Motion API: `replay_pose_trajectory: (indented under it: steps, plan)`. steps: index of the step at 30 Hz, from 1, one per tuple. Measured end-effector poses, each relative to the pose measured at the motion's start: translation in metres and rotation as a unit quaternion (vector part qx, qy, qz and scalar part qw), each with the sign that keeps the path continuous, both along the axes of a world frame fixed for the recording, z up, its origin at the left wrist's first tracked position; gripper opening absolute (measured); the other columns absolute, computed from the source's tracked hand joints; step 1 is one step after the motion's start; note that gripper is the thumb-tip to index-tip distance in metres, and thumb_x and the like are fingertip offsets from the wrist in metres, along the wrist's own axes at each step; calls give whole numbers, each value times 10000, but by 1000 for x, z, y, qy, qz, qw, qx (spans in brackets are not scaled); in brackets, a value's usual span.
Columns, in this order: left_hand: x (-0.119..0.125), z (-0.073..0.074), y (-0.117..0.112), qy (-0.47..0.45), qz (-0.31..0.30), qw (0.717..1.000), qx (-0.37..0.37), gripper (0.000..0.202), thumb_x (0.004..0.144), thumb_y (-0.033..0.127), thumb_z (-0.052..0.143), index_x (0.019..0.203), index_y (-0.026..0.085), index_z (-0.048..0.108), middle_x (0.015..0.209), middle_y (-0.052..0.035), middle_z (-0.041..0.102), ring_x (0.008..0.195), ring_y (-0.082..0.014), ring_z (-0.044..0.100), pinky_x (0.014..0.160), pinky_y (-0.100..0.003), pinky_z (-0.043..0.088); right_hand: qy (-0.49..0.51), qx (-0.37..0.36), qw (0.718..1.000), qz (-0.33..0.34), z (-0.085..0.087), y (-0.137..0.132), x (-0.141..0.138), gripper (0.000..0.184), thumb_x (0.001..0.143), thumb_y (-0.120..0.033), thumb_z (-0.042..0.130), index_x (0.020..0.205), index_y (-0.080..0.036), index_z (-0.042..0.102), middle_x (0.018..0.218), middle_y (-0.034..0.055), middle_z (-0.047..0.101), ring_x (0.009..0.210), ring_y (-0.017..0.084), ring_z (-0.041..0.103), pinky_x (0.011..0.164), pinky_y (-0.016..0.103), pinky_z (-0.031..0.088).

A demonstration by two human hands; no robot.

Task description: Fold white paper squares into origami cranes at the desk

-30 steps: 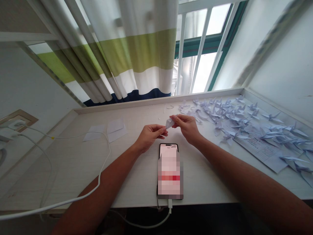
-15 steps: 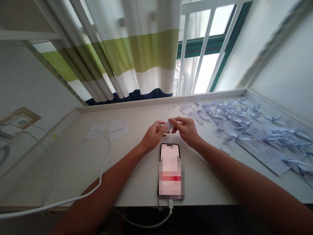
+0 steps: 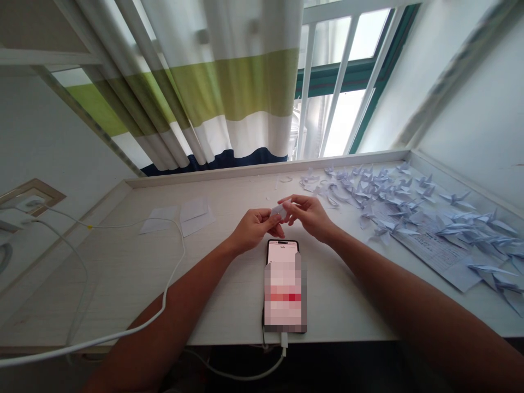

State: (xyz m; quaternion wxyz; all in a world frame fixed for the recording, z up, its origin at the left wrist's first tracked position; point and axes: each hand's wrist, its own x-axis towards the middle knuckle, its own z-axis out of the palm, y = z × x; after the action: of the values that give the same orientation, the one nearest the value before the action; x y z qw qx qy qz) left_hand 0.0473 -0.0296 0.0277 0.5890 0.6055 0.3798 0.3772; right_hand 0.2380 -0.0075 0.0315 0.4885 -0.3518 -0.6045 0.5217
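Observation:
Both my hands meet above the white desk (image 3: pixel 123 273), just beyond the top of a phone (image 3: pixel 284 286). My left hand (image 3: pixel 254 228) and my right hand (image 3: pixel 308 214) each pinch one small folded piece of white paper (image 3: pixel 278 210) held between them. The fingers of both hands are closed on it. The paper piece is mostly covered by my fingertips. The phone lies flat, screen up, with a white cable (image 3: pixel 172 273) plugged into its near end.
Several folded paper cranes (image 3: pixel 388 196) cover the right side of the desk, some on a printed sheet (image 3: pixel 438 251). Two blank paper squares (image 3: pixel 180 218) lie at the left. A striped curtain (image 3: pixel 229 87) and barred window stand behind. A wall socket (image 3: pixel 24 204) is far left.
My hands have come closer together around the paper piece, then shifted slightly; the folded paper looks smaller and more covered than a second ago. The view wobbled a little.

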Motion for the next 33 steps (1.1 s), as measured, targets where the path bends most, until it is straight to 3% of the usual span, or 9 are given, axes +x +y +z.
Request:
replay_pose_trajectory:
  steps: [2, 8, 12, 17, 22, 28, 31, 33]
  plan:
    - [-2, 0, 1, 11, -7, 1000, 9, 438, 857, 556, 744, 826, 121, 705, 716, -80, 751, 677, -177, 716, 729, -319, 585, -32, 28, 999, 31, 0, -3, -2, 421, 788, -583, 795, 751, -170, 725, 692, 31, 688, 581, 127, 600, 547, 273, 519]
    - [-8, -2, 6, 31, -7, 999, 18, 454, 864, 575, 725, 837, 121, 711, 723, -82, 749, 687, -174, 708, 729, -310, 572, -41, 29, 999, 12, -8, -2, -6, 414, 832, -556, 766, 739, -154, 722, 656, 35, 688, 572, 126, 590, 558, 276, 497]
    - [-14, -4, 10, 53, -35, 998, 8, 468, 847, 588, 734, 861, 120, 732, 722, -81, 746, 681, -168, 697, 720, -299, 561, -25, 3, 997, 71, -18, 6, -5, 366, 815, -504, 797, 890, -150, 748, 708, 29, 718, 585, 121, 616, 594, 275, 506]
    - [-16, -4, 12, 59, -16, 998, 2, 461, 840, 579, 745, 859, 118, 730, 712, -73, 737, 675, -160, 688, 712, -289, 552, -18, -9, 999, 36, -23, 8, -5, 429, 769, -482, 839, 1010, -146, 724, 680, 9, 702, 624, 144, 656, 643, 300, 540]
    - [-15, -4, 12, 63, -14, 998, -8, 469, 820, 586, 761, 850, 119, 718, 698, -76, 737, 671, -168, 694, 698, -289, 548, -13, -26, 997, 64, -19, 4, -4, 570, 741, -437, 870, 1206, -182, 662, 719, 4, 725, 734, 191, 718, 769, 373, 587]
    - [-16, -6, 14, 72, 1, 997, -22, 450, 820, 566, 768, 863, 121, 715, 692, -73, 735, 677, -172, 705, 703, -290, 548, -36, 5, 998, 51, -22, 5, -7, 519, 792, -410, 827, 1213, -184, 623, 691, -8, 701, 702, 183, 699, 756, 361, 581]
    - [-18, -7, 15, 69, 14, 997, -33, 420, 813, 543, 775, 833, 132, 690, 644, -43, 702, 617, -159, 683, 655, -277, 527, -73, 34, 996, 34, -22, 6, -3, 402, 891, -414, 717, 1221, -201, 635, 806, 31, 740, 789, 206, 725, 818, 407, 592]
    - [-20, -7, 16, 79, 11, 996, -30, 389, 820, 517, 769, 812, 139, 679, 594, -13, 659, 557, -137, 635, 616, -264, 496, -134, 110, 985, -8, -19, 7, 3, 317, 945, -376, 644, 1222, -225, 673, 1010, 81, 755, 939, 232, 720, 892, 448, 579]
